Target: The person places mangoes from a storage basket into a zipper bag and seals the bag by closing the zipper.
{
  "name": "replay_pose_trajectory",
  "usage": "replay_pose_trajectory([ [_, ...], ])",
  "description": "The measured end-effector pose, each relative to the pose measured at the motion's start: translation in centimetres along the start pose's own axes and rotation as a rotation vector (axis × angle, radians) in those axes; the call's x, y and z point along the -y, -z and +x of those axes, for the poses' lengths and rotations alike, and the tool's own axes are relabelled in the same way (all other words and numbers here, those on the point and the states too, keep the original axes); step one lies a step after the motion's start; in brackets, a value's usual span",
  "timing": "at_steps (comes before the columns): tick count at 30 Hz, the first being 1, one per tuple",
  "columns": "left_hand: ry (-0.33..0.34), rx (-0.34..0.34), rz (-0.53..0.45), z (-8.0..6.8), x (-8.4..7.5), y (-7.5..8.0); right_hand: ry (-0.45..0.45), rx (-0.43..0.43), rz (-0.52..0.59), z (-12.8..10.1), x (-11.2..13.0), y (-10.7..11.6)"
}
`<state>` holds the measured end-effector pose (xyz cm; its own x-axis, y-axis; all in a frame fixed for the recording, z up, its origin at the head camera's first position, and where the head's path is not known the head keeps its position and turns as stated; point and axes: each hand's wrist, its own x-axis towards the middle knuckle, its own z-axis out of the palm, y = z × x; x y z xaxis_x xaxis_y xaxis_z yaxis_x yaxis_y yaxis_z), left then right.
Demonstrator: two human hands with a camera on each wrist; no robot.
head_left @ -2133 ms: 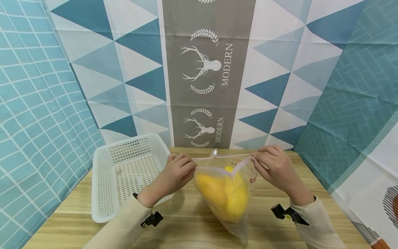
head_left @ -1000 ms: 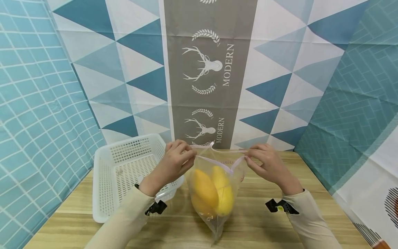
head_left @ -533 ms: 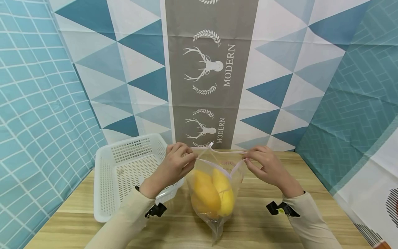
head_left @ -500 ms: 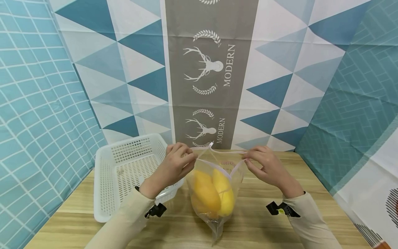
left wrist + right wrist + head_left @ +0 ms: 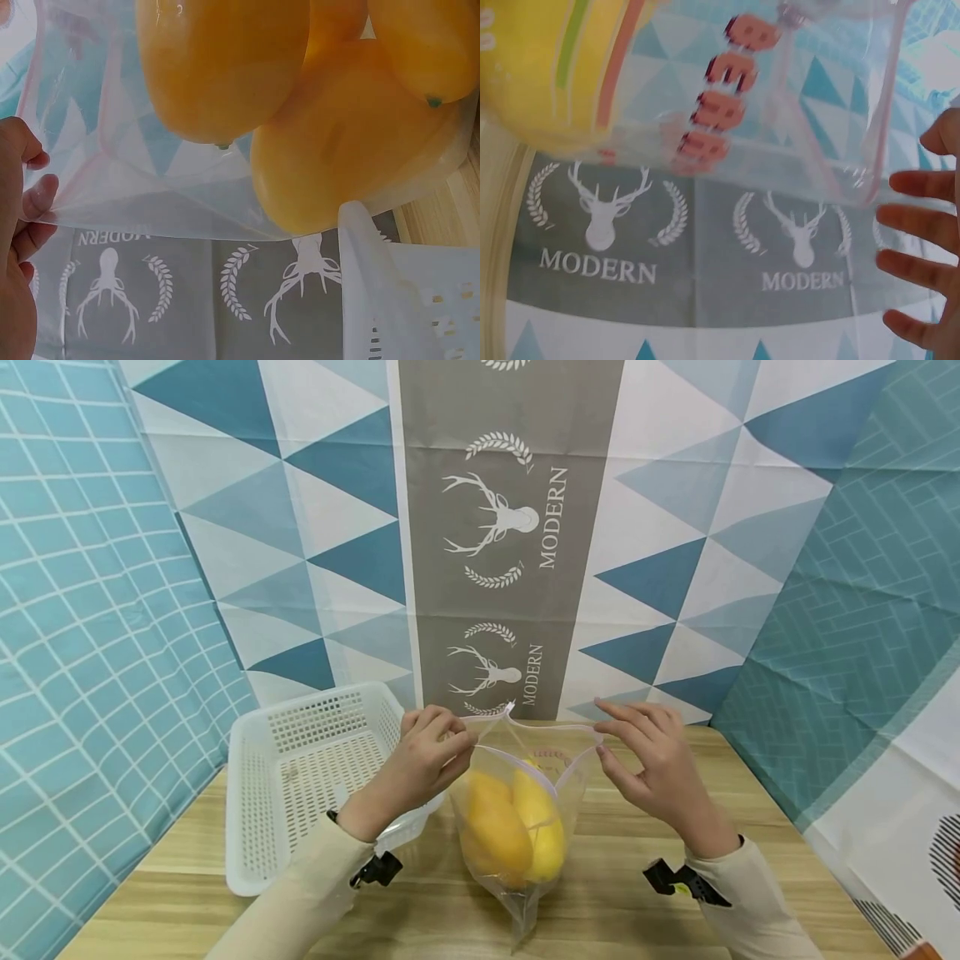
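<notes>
A clear slider zip bag [image 5: 522, 906] stands mouth up on the table, with several yellow and orange mangoes [image 5: 498, 831] inside. Its lilac-edged mouth is spread, and the white slider [image 5: 510, 707] sits at the far edge. My left hand [image 5: 431, 752] pinches the mouth's left corner; the left wrist view shows finger and thumb on the film [image 5: 187, 206]. At the right corner my right hand [image 5: 652, 764] has its fingers spread. In the right wrist view these fingers [image 5: 915, 217] are beside the bag's edge, holding nothing. Red letters [image 5: 716, 109] mark the film.
A white perforated plastic basket [image 5: 242, 802] stands on the wooden table [image 5: 637, 893] at the left, partly behind my left forearm. A patterned cloth [image 5: 495, 602] hangs along the table's back edge, and blue tiled sheeting [image 5: 90, 652] lines the left side.
The bag was drawn left and set more upright early on. In the last half second my right hand has let go of the corner and its fingers have spread. My left hand stays put.
</notes>
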<state>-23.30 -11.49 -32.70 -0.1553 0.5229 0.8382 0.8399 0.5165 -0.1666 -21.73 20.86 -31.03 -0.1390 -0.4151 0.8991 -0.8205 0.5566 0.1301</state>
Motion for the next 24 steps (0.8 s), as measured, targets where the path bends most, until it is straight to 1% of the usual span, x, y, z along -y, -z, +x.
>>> replay_pose_trajectory([
  [4, 0.001, 0.006, 0.007, 0.1, -0.1, 0.0, 0.017, -0.069, -0.024, 0.5, 1.1, 0.2],
  [8, 0.008, 0.017, 0.006, 0.0, -0.2, 0.0, 0.037, -0.104, -0.050, 0.8, 2.2, 0.2],
  [11, 0.005, 0.014, 0.008, 0.0, -0.2, -0.1, 0.045, -0.113, -0.065, 0.9, 3.1, 0.1],
  [18, -0.004, 0.008, 0.013, 0.1, -0.3, -0.1, 0.022, -0.087, -0.064, 0.8, 4.9, -0.4],
  [24, -0.016, 0.002, 0.009, 0.2, -0.4, -0.2, 0.013, -0.055, -0.053, 0.6, 6.0, -1.1],
])
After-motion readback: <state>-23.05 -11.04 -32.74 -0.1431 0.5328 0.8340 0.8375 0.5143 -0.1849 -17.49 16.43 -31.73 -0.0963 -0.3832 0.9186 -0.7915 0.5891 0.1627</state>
